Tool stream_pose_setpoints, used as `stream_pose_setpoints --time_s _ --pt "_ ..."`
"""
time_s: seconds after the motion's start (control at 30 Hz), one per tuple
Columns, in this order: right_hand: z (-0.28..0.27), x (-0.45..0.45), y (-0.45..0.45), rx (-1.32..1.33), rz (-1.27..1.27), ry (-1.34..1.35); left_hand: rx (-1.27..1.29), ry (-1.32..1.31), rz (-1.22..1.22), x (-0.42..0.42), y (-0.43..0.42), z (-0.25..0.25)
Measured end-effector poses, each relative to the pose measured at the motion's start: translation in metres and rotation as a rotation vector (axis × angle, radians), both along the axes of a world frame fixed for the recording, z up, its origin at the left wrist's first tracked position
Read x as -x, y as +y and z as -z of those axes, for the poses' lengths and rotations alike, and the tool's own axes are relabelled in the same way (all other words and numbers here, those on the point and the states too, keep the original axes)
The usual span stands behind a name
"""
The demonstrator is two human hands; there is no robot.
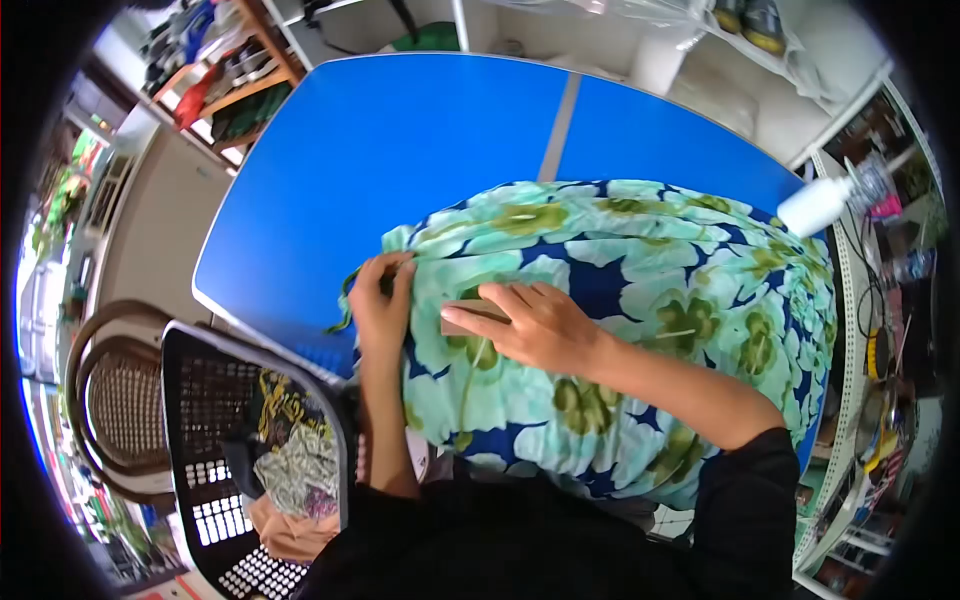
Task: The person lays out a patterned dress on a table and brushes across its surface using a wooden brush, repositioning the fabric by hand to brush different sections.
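Observation:
A floral cloth [640, 270] in mint green, olive and navy spreads over the blue table [380, 140], wrinkled and bunched toward its right end. At the cloth's left edge, my left hand [380, 300] is closed, thumb and fingers pinching the fabric. My right hand [545, 325] rests over the cloth's left half, fingers closed on a flat brown rectangular block [465, 318]. The block lies against the fabric; its underside is hidden, and I cannot tell its exact kind. A narrow strip of cloth [342, 310] hangs beside my left hand.
A black plastic basket [205, 370] with crumpled clothes [300, 470] stands at the lower left, near a woven-back chair [130, 405]. A white bottle [815, 207] is at the table's right edge. White shelving [590, 40] stands behind, with shoes [750, 22] in it.

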State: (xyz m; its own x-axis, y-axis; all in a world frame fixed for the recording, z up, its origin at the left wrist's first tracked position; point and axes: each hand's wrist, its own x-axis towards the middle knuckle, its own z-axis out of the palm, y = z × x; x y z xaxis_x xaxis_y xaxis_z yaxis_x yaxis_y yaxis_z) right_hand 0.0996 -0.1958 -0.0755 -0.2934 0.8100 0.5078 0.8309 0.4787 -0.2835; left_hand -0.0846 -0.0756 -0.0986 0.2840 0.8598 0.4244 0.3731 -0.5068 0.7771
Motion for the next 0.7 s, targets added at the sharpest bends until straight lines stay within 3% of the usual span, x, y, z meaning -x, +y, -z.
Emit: stream_pose_setpoints --time_s 0.03,0.07,0.13,0.2,0.23,0.27,0.33,0.43,0.53,0.6,0.7 --pt "0.007 0.007 0.010 -0.176 -0.048 -0.123 0.039 -0.017 -0.018 0.001 0.002 0.002" --pt "0.010 0.003 0.023 -0.185 -0.008 -0.090 0.079 -0.041 -0.028 0.002 0.004 0.003" --pt "-0.002 -0.011 0.045 -0.066 0.254 -0.035 0.038 -0.020 -0.057 0.003 0.006 0.002" --pt "0.010 -0.021 0.057 -0.128 0.543 0.102 0.015 -0.058 -0.057 0.003 0.006 0.008" --pt "0.000 -0.009 0.054 -0.019 0.583 0.202 0.010 -0.101 0.010 0.005 0.009 0.011" --pt "-0.002 0.010 0.048 -0.057 0.514 0.276 0.072 -0.216 -0.008 0.005 0.012 0.015" --pt "-0.005 0.046 0.027 0.031 0.276 0.132 0.206 -0.427 -0.040 0.005 0.015 0.017" --pt "0.012 0.058 0.009 -0.068 0.255 -0.054 0.402 -0.669 -0.077 0.010 0.019 0.011" --pt "-0.002 0.009 0.012 0.056 0.580 0.196 0.500 -0.809 -0.072 0.011 0.014 0.011" --pt "-0.014 -0.002 0.014 -0.191 0.681 0.214 0.518 -0.937 -0.050 0.011 0.012 0.006" --pt "-0.021 0.038 0.006 -0.084 0.384 0.242 0.477 -1.123 0.062 0.012 0.012 0.006"
